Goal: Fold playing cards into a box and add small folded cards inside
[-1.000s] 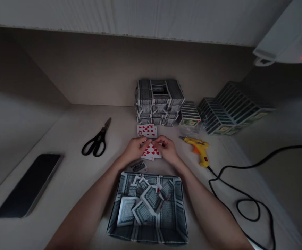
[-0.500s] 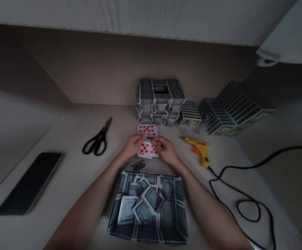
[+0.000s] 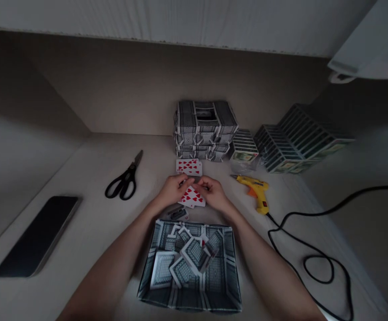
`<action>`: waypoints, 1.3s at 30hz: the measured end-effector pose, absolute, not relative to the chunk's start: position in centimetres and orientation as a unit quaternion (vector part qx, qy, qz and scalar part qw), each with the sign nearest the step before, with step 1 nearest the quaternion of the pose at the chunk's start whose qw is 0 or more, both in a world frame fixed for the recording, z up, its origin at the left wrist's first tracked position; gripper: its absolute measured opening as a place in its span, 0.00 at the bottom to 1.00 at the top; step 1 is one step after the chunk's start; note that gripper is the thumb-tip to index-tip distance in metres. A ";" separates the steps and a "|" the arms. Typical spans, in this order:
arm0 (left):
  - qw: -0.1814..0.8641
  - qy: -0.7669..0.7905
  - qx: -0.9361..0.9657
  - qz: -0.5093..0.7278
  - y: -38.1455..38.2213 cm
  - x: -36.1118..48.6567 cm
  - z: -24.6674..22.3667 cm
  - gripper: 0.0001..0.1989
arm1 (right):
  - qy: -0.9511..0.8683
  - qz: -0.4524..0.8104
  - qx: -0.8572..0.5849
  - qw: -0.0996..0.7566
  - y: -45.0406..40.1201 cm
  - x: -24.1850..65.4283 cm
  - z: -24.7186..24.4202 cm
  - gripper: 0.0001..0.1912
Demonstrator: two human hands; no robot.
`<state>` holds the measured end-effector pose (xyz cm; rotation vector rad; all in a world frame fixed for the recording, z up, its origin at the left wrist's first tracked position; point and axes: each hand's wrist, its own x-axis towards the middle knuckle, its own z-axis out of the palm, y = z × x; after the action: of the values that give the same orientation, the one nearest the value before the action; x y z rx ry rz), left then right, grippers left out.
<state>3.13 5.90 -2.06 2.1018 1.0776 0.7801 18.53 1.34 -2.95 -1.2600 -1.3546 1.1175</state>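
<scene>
My left hand (image 3: 174, 189) and my right hand (image 3: 211, 189) meet over the table, fingers closed in a pinch on a playing card (image 3: 196, 179) seen nearly edge-on between them. Just below the fingers lie red heart playing cards (image 3: 192, 197), partly covered by my hands. Beyond the hands rests another group of heart cards (image 3: 188, 166), face up. A small folded card piece (image 3: 178, 213) lies near my left wrist. Between my forearms stands an open box made of patterned cards (image 3: 189, 304), with several loose and folded cards (image 3: 163, 268) inside.
Black-handled scissors (image 3: 123, 183) and a dark phone (image 3: 37, 236) lie to the left. On the right are a yellow glue gun (image 3: 254, 189) and its looping black cable (image 3: 297, 249). Behind stand a card-built box (image 3: 207, 127) and card deck packs (image 3: 301, 140). A shelf (image 3: 167, 22) hangs overhead.
My fingers have shifted on the held card, which now shows as a thin edge. The heart cards beneath them have moved slightly. The rest stays in place.
</scene>
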 end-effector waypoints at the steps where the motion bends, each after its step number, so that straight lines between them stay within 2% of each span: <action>1: 0.322 0.415 0.798 0.297 5.9 3.2 -2.1 0.20 | -0.556 0.452 -0.514 0.471 1.4 18.5 -3.0 0.14; 10: 0.351 0.447 0.755 0.327 6.2 3.3 -2.1 0.23 | -0.546 0.419 -0.533 0.492 1.3 18.3 -2.9 0.13; 15: 0.396 0.406 0.751 0.338 6.3 3.2 -2.0 0.17 | -0.541 0.416 -0.532 0.501 1.4 18.2 -3.0 0.12; 17: 0.390 0.402 0.758 0.334 6.3 3.1 -1.9 0.15 | -0.540 0.427 -0.525 0.500 1.5 18.2 -3.1 0.12; 25: 0.325 0.449 0.769 0.318 6.3 3.1 -2.2 0.21 | -0.548 0.434 -0.529 0.481 1.4 18.2 -3.2 0.11; 39: 0.419 0.430 0.728 0.332 6.4 3.0 -2.0 0.21 | -0.531 0.373 -0.571 0.503 1.2 18.1 -2.5 0.16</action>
<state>2.96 6.44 -2.00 1.8249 1.0786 0.8324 18.07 1.18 -2.50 -1.3797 -1.2831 0.9008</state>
